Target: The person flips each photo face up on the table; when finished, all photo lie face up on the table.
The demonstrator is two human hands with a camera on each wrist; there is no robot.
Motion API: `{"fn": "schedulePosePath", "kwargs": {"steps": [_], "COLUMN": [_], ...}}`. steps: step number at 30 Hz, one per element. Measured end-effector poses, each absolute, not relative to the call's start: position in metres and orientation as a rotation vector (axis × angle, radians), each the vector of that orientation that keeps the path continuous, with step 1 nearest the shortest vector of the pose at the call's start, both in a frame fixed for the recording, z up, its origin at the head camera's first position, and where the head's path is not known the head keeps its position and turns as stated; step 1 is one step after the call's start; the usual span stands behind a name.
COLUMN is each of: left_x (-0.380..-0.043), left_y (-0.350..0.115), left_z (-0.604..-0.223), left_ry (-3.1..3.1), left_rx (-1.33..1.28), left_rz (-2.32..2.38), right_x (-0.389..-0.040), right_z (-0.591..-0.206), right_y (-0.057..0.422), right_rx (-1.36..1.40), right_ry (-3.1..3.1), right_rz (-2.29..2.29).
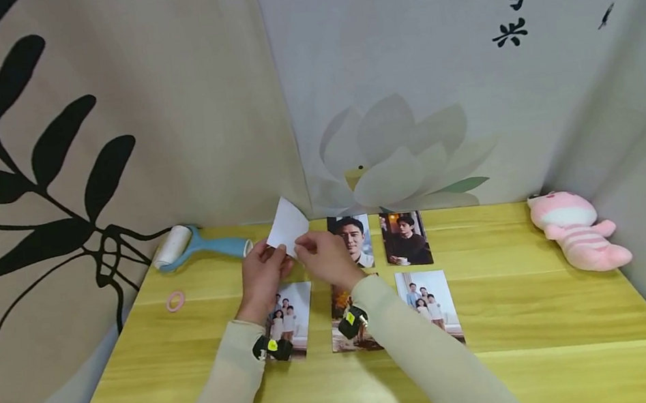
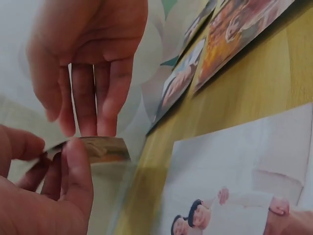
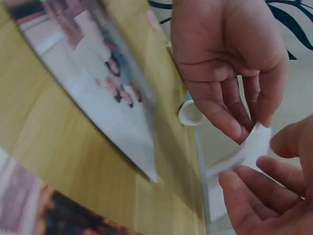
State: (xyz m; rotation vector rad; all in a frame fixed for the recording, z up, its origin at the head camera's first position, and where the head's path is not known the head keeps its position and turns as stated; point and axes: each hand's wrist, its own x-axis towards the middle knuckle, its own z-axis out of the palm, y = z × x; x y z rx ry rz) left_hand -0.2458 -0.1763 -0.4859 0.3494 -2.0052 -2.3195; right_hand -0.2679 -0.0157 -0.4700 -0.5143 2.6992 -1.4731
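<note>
My left hand (image 1: pixel 263 277) pinches a small photo print (image 1: pixel 287 223) by its lower edge. The white back of this print faces the head camera, and part of its picture side shows in the left wrist view. At the right edge of the print, my right hand (image 1: pixel 327 257) holds it between thumb and fingers. Both hands are raised over the back of the table. Beneath them lie a family photo (image 1: pixel 298 322) and an orange-brown photo (image 1: pixel 338 306), the latter partly hidden by the right wrist.
Two portrait photos (image 1: pixel 406 238) lie side by side at the back, with another family photo (image 1: pixel 434 289) in front. A blue lint roller (image 1: pixel 220 245) and a pink ring (image 1: pixel 175 301) are at the left. On the right, a pink plush toy (image 1: pixel 575 231) lies near the wall.
</note>
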Motion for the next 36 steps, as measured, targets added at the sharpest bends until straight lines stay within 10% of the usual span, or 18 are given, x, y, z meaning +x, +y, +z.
{"fn": "schedulePosePath", "kwargs": {"steps": [36], "left_x": [-0.23], "left_y": [-0.146], "left_z": [-0.482], "left_ry": [-2.497], "left_rx": [-0.22], "left_rz": [-1.433], "right_x": [-0.256], "right_z": [-0.442], "right_y": [0.017], "right_rx": [0.013], "right_ry": [2.117], "right_rz": [-1.989]}}
